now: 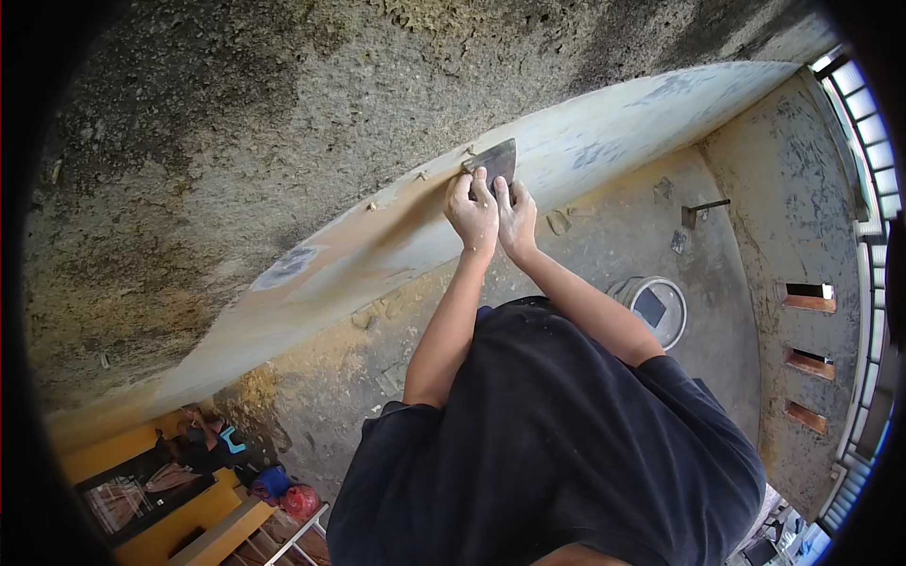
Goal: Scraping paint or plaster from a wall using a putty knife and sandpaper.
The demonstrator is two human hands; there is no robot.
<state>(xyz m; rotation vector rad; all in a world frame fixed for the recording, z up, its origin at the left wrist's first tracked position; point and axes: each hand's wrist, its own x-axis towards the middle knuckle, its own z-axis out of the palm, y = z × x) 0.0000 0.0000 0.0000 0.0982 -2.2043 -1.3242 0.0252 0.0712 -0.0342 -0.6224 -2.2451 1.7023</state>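
Note:
Both my hands are closed around a scraper [497, 160] with a wide, dark metal blade. Its handle is hidden by my fingers. The blade's far edge lies along the border where rough, stained wall meets a smoother, pale band of wall [396, 222]. My left hand [472, 215] and my right hand [516, 215] are side by side, thumbs up against the blade, with pale dust on the skin. Small loose bits cling along the border left of the blade.
A round bucket [676, 325] holding a dark square piece stands on the dusty floor [708, 311] to my right. Further off is a tool with a dark handle [703, 208]. Another person [198, 429] is at the lower left, near a blue stool [231, 440] and a red bag [301, 501].

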